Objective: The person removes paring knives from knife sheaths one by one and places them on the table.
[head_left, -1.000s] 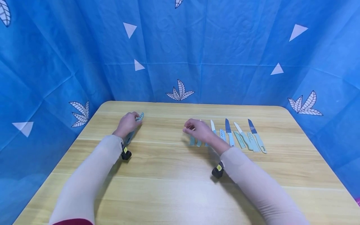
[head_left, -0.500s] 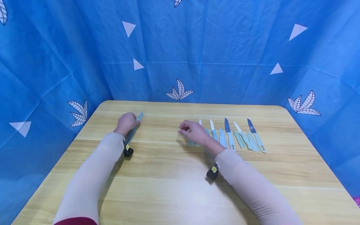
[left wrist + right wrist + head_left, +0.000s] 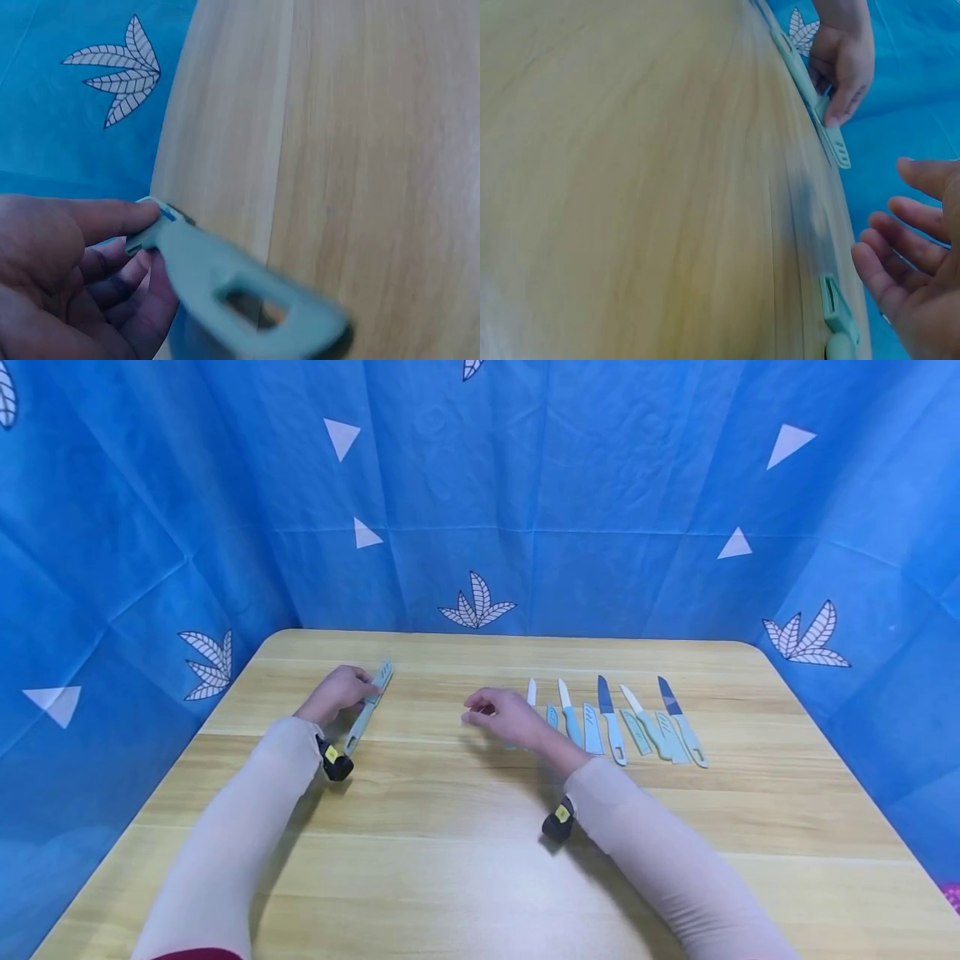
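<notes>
At the table's far left, my left hand (image 3: 339, 688) pinches a small pale blue-green knife (image 3: 363, 722) in its slotted sheath (image 3: 383, 676). In the left wrist view, thumb and fingers hold it where the sheath meets the handle (image 3: 196, 262), which has a long hole toward its end. My right hand (image 3: 507, 715) hovers over the table with fingers loosely bent and nothing between them. It partly hides the leftmost unsheathed knife (image 3: 532, 692) and a sheath, whose open end (image 3: 836, 307) appears below the fingers in the right wrist view.
Right of my right hand lies a row of unsheathed knives and slotted sheaths: a white-bladed knife (image 3: 571, 718), a dark-bladed knife (image 3: 611, 723), another white-bladed one (image 3: 651, 730) and a dark-bladed one at the end (image 3: 684, 722). A blue curtain (image 3: 480, 485) rises behind the wooden table (image 3: 450, 860).
My right hand has drifted left, away from the row of knives, uncovering more of them. My left hand still holds the sheathed knife, which has shifted slightly right with more of its handle showing.
</notes>
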`<state>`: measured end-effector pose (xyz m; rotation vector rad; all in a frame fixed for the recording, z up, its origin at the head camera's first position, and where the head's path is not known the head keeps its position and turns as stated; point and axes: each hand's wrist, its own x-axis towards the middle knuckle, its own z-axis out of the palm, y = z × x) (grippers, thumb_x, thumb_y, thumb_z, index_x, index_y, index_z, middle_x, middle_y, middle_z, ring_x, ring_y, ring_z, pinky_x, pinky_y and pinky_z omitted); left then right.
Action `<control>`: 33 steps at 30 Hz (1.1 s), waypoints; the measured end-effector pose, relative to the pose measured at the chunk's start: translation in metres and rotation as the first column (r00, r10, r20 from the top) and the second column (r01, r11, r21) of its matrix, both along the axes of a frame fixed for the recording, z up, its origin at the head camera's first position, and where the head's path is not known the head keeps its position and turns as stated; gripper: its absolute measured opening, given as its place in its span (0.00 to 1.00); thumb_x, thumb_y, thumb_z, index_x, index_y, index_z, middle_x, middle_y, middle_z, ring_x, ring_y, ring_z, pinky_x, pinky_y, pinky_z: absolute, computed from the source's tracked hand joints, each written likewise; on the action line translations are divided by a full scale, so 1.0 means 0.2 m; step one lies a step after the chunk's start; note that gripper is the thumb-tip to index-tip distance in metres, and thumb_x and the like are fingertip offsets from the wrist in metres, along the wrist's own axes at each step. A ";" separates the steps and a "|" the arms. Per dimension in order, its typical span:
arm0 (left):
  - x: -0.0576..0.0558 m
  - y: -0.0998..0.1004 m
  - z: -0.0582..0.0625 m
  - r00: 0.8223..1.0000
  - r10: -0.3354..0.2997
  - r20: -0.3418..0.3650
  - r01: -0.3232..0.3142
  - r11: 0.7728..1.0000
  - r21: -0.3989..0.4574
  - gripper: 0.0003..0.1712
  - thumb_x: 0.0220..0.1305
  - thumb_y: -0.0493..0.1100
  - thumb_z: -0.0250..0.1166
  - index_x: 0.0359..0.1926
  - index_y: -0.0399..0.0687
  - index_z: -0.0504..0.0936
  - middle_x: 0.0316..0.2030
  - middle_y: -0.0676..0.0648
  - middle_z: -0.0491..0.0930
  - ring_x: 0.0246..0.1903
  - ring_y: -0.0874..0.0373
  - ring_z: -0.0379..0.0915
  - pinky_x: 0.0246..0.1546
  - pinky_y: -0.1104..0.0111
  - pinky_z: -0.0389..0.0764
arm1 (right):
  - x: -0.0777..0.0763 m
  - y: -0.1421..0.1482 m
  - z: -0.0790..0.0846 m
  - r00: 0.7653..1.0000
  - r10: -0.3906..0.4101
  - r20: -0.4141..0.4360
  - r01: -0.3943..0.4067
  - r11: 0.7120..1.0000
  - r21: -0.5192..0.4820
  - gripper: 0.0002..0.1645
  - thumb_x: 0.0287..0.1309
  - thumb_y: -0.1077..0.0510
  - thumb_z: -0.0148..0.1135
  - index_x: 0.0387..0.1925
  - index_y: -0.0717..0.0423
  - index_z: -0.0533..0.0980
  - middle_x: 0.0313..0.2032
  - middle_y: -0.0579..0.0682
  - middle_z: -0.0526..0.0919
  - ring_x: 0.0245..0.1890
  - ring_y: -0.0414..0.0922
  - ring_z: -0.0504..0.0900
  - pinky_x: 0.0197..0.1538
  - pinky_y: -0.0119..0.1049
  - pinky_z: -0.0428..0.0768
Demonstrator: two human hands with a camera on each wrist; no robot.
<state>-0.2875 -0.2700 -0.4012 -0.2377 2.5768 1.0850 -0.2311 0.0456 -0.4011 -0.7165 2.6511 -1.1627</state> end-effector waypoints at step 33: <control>0.18 0.13 0.03 0.993 -0.040 0.108 -0.047 0.714 0.699 0.13 0.70 0.33 0.57 0.52 0.34 0.68 0.40 0.44 0.77 0.37 0.56 0.80 0.55 0.62 0.80 | 0.08 -0.17 -0.01 0.913 0.119 0.389 -0.017 0.967 -0.256 0.30 0.66 0.45 0.60 0.63 0.58 0.71 0.49 0.52 0.81 0.45 0.48 0.83 0.51 0.37 0.83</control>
